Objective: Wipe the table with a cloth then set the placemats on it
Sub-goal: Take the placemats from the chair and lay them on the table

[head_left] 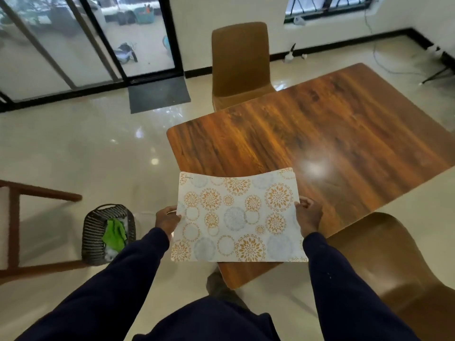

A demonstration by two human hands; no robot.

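Risk, as I judge it: my left hand (pixel 168 219) and right hand (pixel 307 217) pinch opposite edges of the bowed white floral placemat (pixel 237 217) above the glossy wooden table (pixel 320 134)'s near corner; dropped there, it could overhang and slide off.

Glossy cream floor tiles (pixel 86 148) throw back bright spots of light. Black-framed sliding glass doors (pixel 73 45) fill the far left, with a dark doormat (pixel 158 94) lying just before them. White walls (pixel 197 25) carry black skirting (pixel 344 43), and a barred window (pixel 327 6) sits far right. A brown moulded chair (pixel 240 60) stands nearby.
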